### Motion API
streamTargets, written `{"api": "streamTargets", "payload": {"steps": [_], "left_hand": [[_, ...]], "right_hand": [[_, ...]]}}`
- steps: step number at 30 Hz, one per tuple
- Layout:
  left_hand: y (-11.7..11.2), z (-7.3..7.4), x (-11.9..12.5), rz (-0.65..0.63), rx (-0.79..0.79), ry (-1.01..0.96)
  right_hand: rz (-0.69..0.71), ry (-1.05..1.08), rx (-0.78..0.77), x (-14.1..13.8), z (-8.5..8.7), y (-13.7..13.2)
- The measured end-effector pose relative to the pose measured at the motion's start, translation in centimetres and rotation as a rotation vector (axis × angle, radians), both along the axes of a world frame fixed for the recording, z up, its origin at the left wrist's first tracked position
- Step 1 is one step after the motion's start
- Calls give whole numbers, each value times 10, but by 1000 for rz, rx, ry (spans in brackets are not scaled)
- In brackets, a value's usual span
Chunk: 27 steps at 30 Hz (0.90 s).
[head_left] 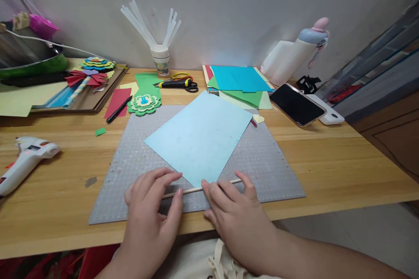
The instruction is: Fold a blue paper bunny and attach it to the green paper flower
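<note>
A light blue sheet of paper (203, 139) lies turned cornerwise on the grey cutting mat (108, 183), its nearest corner pointing at me. Across that corner runs a thin wooden stick (191, 190), roughly level with the mat's front edge. My left hand (152, 209) curls around the stick's left end, with thumb and index fingertips a little apart. On the right part of the stick, my right hand (234, 209) grips it, the fingertips pressed down beside the paper corner. The stick's left end is hidden in my left hand.
A glue gun (29, 157) lies at left. Behind the mat are a pen (119, 109), a green layered paper flower (144, 103), scissors (191, 87), paper cups with white strips (160, 59) and stacked coloured paper (238, 78). A phone (297, 103) and bottle (297, 52) stand right.
</note>
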<state>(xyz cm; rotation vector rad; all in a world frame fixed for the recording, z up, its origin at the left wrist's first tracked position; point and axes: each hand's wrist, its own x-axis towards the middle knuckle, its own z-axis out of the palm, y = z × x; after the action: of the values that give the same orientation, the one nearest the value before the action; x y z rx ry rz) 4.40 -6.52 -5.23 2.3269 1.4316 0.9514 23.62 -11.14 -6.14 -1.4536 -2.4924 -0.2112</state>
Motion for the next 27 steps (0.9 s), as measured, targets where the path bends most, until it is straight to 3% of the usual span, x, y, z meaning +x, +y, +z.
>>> {"api": "streamTargets", "payload": {"steps": [11, 18, 27], "left_hand": [[-1, -1, -1, 0, -17, 12], [-1, 0, -4, 0, -26, 16], [0, -3, -5, 27, -22, 2]], "right_hand": [[-69, 2, -25, -8, 5, 11], [-132, 44, -276, -12, -3, 14], [-175, 75, -480, -15, 13, 34]]}}
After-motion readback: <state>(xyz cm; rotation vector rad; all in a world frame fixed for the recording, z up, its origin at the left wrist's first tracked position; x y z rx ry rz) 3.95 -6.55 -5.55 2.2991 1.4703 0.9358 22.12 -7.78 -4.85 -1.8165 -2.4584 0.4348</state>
